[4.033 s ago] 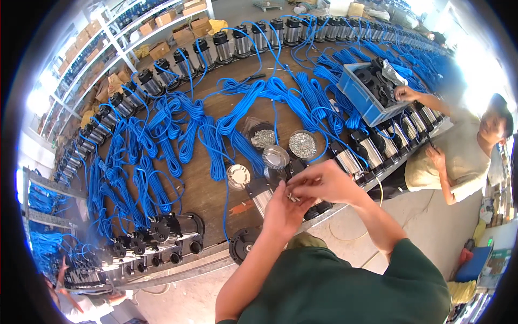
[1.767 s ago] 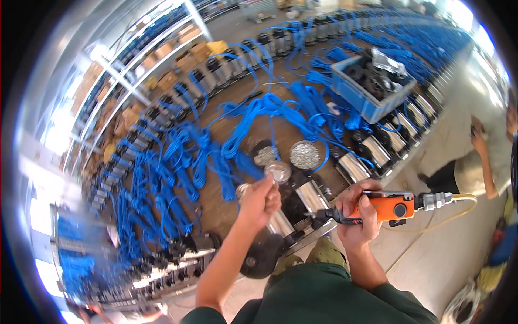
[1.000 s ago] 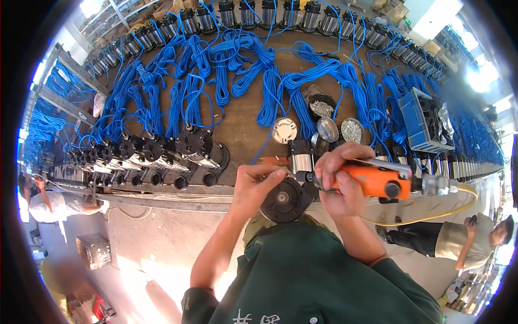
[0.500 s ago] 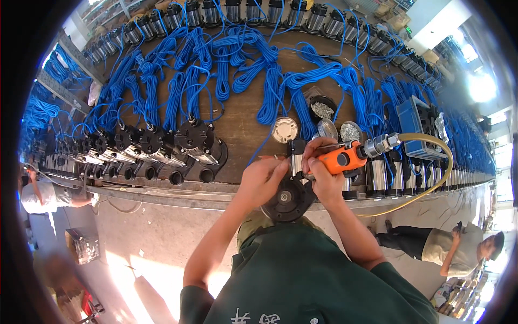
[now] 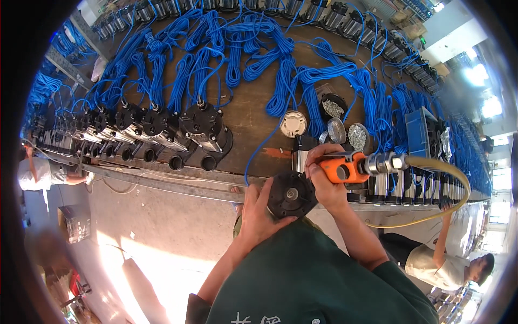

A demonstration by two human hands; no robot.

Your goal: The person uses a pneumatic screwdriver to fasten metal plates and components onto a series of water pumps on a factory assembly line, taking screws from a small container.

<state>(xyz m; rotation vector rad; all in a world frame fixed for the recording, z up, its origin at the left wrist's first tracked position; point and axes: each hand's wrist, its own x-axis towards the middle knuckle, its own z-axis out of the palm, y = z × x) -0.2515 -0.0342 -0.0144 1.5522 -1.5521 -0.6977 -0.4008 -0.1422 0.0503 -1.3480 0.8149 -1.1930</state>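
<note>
gripping a black disc [image 5: 292,195] and orange tool [image 5: 346,169] in separate hands [image 5: 256,214]

Pale floor [image 5: 178,221] is stretching along the near side of the brown worktop [image 5: 252,112] | sunlight patch [image 5: 167,272] is glaring white on the floor, lower left | grey metal rack [image 5: 69,67] is standing at upper left | white column [image 5: 458,40] is rising at upper right | bright windows [image 5: 491,108] are lining the right edge
</note>
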